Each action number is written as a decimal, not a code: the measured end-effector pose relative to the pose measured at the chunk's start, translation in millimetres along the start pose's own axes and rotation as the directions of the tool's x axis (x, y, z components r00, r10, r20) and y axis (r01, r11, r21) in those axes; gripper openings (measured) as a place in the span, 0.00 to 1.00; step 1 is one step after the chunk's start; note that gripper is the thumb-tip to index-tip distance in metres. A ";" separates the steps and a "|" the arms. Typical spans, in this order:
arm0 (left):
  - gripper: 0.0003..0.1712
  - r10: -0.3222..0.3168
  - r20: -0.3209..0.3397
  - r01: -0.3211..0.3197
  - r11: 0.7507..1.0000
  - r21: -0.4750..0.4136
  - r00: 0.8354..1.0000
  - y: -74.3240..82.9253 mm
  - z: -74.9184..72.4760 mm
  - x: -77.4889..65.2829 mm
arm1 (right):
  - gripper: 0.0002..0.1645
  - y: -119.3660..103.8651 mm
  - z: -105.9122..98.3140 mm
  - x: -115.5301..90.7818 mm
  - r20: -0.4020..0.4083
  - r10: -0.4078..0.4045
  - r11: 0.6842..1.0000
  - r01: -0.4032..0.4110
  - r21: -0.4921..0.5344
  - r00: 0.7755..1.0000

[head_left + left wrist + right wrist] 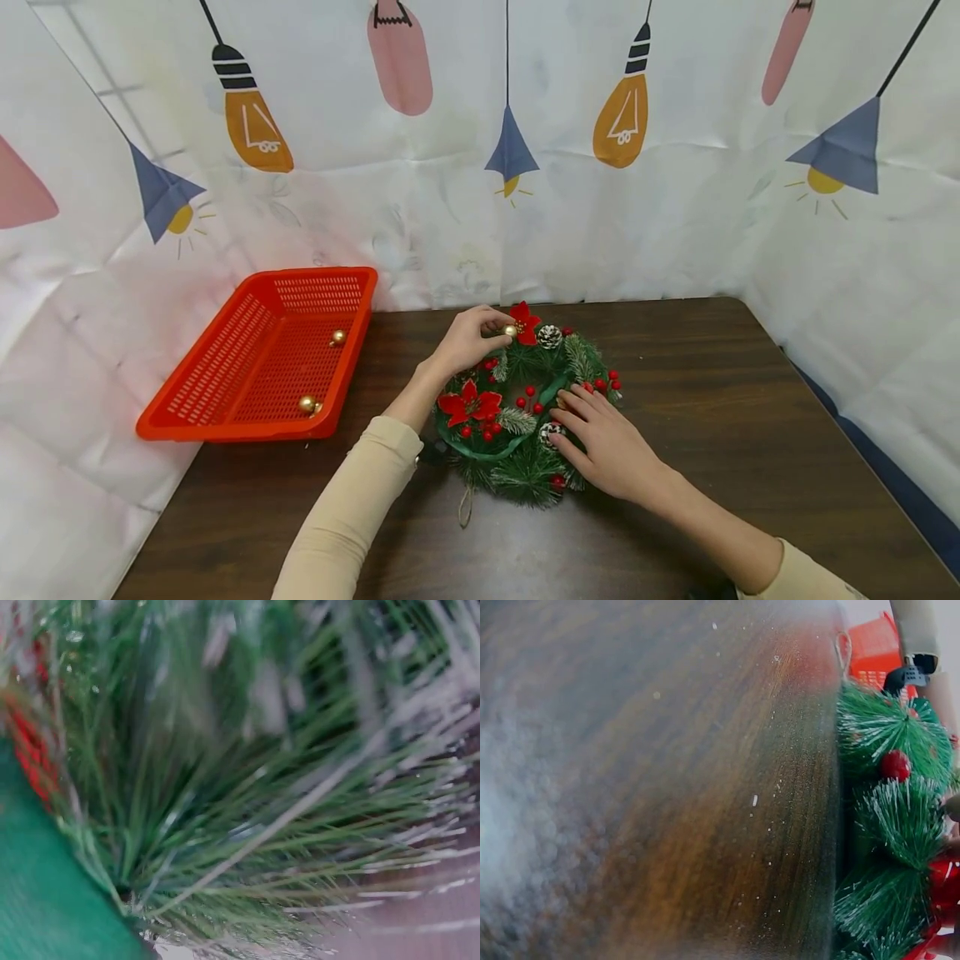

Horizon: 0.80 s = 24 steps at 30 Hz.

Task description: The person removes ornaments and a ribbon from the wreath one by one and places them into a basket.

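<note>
A green wreath (525,479) with red poinsettias, berries, pinecones and a green ribbon lies on the table. At its far left part my left hand (468,340) pinches a small gold ball (510,331) between thumb and fingers, beside the upper red poinsettia (525,323). My right hand (607,442) rests on the wreath's right side with fingers extended, near a frosted pinecone (551,433). In the left wrist view, green needles (225,847) fill the frame, blurred. The right wrist view has the wreath's edge (900,825) with a red berry (895,765).
An orange-red plastic basket (255,429) stands at the left, holding a gold ball (307,404) and another gold ball (339,337). A twine loop (466,508) sticks out of the wreath's near edge onto the dark wooden table (720,400). A printed cloth (450,217) hangs behind.
</note>
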<state>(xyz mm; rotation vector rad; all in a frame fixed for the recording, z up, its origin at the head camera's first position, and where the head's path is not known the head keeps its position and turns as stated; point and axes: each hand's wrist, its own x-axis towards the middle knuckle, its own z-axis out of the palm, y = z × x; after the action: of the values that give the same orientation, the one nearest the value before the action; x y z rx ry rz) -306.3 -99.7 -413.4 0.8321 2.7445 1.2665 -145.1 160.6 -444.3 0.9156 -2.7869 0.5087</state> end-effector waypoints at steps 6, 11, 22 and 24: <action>0.18 -0.021 -0.064 0.014 0.995 -0.100 0.998 -2.6 -4.4 -1.1 | 0.29 -0.1 -0.4 -0.1 -0.004 -0.002 1.000 0.002 -0.001 1.000; 0.20 -0.039 -0.103 0.018 0.980 -0.200 0.994 -7.2 -9.6 -4.2 | 0.29 -0.2 -0.6 0.0 0.001 0.000 1.000 0.000 0.006 1.000; 0.21 -0.085 -0.172 0.033 0.959 -0.283 0.982 -11.4 -20.9 -5.8 | 0.30 -0.3 -0.2 0.1 -0.001 0.002 1.000 -0.002 0.008 1.000; 0.21 -0.095 -0.180 0.038 0.954 -0.297 0.979 -13.2 -22.1 -6.1 | 0.30 -0.2 -0.2 0.1 0.001 0.004 1.000 -0.004 0.007 1.000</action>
<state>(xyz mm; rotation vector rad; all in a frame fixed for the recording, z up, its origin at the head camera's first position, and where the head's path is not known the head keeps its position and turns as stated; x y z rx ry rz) -312.0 -125.2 -409.1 0.6151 2.5945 1.7661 -145.1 160.5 -444.0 0.9116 -2.7899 0.5190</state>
